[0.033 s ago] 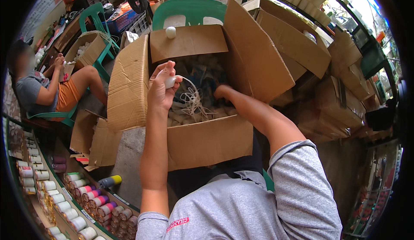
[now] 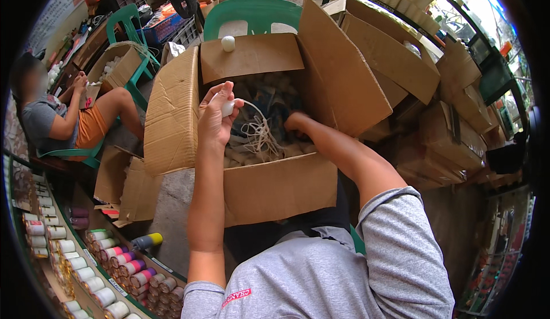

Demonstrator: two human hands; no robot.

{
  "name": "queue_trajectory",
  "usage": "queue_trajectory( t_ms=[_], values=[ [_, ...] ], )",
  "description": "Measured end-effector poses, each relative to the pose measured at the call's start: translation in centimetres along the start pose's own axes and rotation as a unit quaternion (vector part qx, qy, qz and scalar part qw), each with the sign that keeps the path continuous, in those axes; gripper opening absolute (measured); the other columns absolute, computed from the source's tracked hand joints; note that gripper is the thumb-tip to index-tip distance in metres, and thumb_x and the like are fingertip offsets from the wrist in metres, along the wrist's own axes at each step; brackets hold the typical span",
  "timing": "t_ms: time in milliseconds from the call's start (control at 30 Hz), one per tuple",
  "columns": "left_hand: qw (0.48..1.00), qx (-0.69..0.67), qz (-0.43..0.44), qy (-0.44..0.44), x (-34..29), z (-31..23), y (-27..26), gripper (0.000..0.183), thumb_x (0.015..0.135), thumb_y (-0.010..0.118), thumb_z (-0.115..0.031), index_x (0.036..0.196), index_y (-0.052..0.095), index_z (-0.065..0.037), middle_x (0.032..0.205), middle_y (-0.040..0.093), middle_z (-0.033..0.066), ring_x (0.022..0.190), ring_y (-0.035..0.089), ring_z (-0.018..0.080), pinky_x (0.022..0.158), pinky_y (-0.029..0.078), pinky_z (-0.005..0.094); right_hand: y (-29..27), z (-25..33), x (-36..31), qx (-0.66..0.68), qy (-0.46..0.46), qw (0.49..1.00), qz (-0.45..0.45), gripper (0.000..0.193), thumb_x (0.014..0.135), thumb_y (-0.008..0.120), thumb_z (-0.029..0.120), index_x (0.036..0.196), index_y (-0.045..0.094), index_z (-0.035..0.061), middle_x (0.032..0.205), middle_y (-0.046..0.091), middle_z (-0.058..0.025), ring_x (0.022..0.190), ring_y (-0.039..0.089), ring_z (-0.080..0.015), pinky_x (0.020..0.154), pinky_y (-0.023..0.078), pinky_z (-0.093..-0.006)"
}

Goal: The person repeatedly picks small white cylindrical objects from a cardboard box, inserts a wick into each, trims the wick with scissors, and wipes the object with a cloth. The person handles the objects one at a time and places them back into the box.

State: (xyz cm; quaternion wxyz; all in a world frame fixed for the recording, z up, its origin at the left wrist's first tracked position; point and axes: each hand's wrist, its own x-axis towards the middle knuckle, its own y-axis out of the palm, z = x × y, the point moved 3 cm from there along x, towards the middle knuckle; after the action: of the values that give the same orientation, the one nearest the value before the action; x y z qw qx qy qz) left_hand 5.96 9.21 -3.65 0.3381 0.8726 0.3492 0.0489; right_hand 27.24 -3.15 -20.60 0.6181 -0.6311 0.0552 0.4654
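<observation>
My left hand (image 2: 215, 113) is raised over the near left part of an open cardboard box (image 2: 281, 190). Its fingers are closed round a smooth white rounded piece (image 2: 228, 109). A white cord (image 2: 252, 106) runs from that hand down to a loose tangle inside the box. Further right, my right hand (image 2: 295, 123) reaches into the box beside the right flap; its fingers are in shadow and mostly hidden. Many pale, roundish pieces (image 2: 238, 157) fill the box around some bluish material. One white ball (image 2: 228, 44) rests at the far flap's top edge.
A green plastic chair (image 2: 252, 12) stands behind the box. On the left a seated person (image 2: 54, 113) handles something small. Shelved thread spools (image 2: 109, 244) fill the lower left. More cardboard boxes (image 2: 389, 44) stack up at the right.
</observation>
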Motion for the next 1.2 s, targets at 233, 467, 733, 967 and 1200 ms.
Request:
queue_trajectory(
  t_ms=[233, 467, 733, 967, 1200],
  values=[
    [0.993, 0.034, -0.036, 0.111, -0.3, -0.2, 1.1, 0.013, 0.087, 0.068, -0.004, 0.099, 0.068, -0.003, 0.105, 0.070, 0.0089, 0.075, 0.066, 0.0119, 0.068, 0.057, 0.0270, -1.0, 1.5, -3.9, 0.008, -0.020, 0.999, 0.024, 0.027, 0.078, 0.063, 0.020, 0.094, 0.072, 0.0011, 0.091, 0.071, -0.0169, 0.078, 0.069, -0.0305, 0.070, 0.055, -0.0418],
    [0.975, 0.116, 0.003, 0.188, -0.6, -0.5, 1.7, 0.014, 0.090, 0.067, -0.008, 0.103, 0.071, -0.003, 0.106, 0.070, 0.0113, 0.064, 0.059, 0.0082, 0.057, 0.050, 0.0219, 1.4, 2.0, -1.2, 0.138, 0.033, 0.990, 0.017, 0.035, 0.081, 0.062, 0.028, 0.104, 0.068, 0.0022, 0.097, 0.069, -0.0184, 0.082, 0.068, -0.0346, 0.072, 0.055, -0.0493],
    [0.988, 0.085, 0.019, 0.130, -1.1, -0.5, 2.4, 0.016, 0.089, 0.066, -0.005, 0.104, 0.070, -0.001, 0.102, 0.070, 0.0096, 0.066, 0.065, 0.0107, 0.055, 0.051, 0.0224, 0.8, 1.6, -1.7, 0.475, 0.089, 0.875, 0.040, 0.050, 0.086, 0.062, 0.028, 0.131, 0.053, 0.0081, 0.125, 0.057, -0.0170, 0.110, 0.058, -0.0368, 0.087, 0.050, -0.0531],
    [0.971, 0.058, -0.019, 0.232, -0.3, -1.1, 0.9, 0.022, 0.088, 0.067, -0.003, 0.110, 0.067, -0.004, 0.088, 0.066, 0.0031, 0.077, 0.066, 0.0117, 0.061, 0.053, 0.0225, -1.9, 3.6, -6.4, 0.582, 0.143, 0.798, 0.054, 0.020, 0.089, 0.054, 0.032, 0.095, 0.062, 0.0148, 0.094, 0.066, -0.0047, 0.075, 0.063, -0.0208, 0.063, 0.039, -0.0448],
    [0.983, -0.063, 0.074, 0.155, -0.4, -1.4, 0.7, 0.018, 0.086, 0.073, -0.008, 0.101, 0.063, -0.012, 0.090, 0.066, 0.0040, 0.068, 0.060, 0.0101, 0.059, 0.050, 0.0231, -2.9, 0.8, -18.8, 0.474, -0.215, 0.828, -0.208, 0.043, 0.079, 0.067, 0.022, 0.116, 0.053, 0.0051, 0.094, 0.062, -0.0047, 0.082, 0.064, -0.0184, 0.068, 0.044, -0.0389]
  ],
)
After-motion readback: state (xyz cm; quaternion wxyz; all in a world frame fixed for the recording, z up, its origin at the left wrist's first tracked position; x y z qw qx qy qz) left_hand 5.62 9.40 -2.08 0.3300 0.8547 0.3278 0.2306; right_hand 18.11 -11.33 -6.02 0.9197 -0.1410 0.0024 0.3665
